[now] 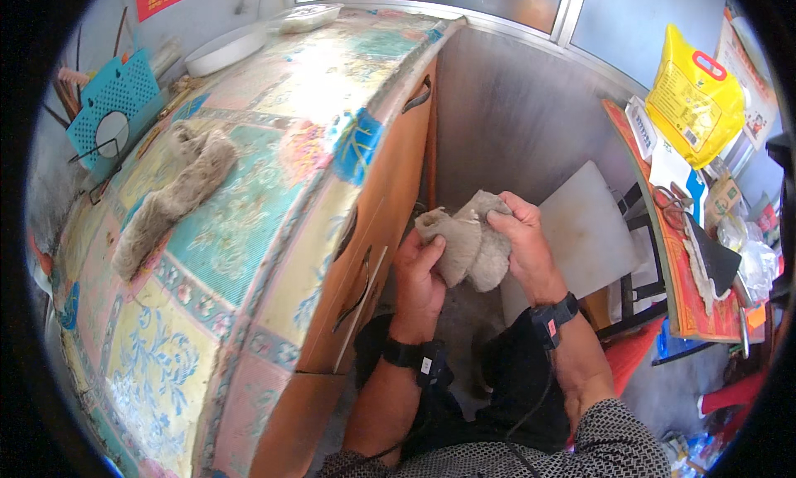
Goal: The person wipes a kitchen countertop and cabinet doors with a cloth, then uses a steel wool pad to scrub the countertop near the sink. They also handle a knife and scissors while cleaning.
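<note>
In front of my lap, both hands grip a worn grey cloth (pixel 463 235) that looks like a rag. Its upper edges are frayed, and it hangs in two overlapping folds. My left hand (pixel 420 269) pinches the left fold, thumb on top. At the upper right corner, my right hand (pixel 525 238) holds the other fold between thumb and fingers. A second grey cloth (pixel 177 192), twisted into a long roll, lies on the patterned tablecloth (pixel 230 223) to my left. The fingers behind the held cloth are partly hidden.
Left stands a wooden cabinet (pixel 360 242) with dark handles; a white basin (pixel 227 50) and blue perforated rack (pixel 115 108) sit on top. Right, a small red-topped table (pixel 693 301) carries scissors (pixel 670 204), a cleaver (pixel 712 254) and a yellow bag (pixel 693 98). A white board (pixel 584 229) leans nearby.
</note>
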Tool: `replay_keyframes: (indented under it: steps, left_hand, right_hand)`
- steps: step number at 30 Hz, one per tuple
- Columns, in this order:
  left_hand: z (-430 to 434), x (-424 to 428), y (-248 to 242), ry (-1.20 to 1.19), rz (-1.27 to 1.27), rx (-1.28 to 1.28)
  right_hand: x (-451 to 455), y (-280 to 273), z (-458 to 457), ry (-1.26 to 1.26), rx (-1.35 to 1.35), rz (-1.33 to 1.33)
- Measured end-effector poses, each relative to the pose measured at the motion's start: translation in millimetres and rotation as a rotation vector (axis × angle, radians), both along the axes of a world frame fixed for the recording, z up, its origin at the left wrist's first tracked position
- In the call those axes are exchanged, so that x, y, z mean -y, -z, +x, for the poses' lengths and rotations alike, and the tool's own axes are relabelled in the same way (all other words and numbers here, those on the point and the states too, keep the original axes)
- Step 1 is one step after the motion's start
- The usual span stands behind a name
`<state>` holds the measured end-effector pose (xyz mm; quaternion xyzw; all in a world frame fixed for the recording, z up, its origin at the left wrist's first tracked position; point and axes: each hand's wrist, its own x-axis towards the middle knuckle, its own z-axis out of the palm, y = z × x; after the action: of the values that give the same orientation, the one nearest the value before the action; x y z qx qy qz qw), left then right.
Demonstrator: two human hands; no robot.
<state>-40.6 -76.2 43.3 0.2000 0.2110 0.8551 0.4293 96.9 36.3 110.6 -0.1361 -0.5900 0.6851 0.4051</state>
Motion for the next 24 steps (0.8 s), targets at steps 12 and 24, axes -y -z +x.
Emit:
replay_keyframes:
  steps: [12, 24]
  left_hand:
    - [-19, -13, 35, -0.375, -0.419, -0.203]
    - [2, -21, 24, 0.11, 0.043, -0.064]
  right_hand:
    - [-9, 7, 1, 0.433, 0.157, 1.081]
    - [2, 3, 49, 0.051, 0.083, 0.815]
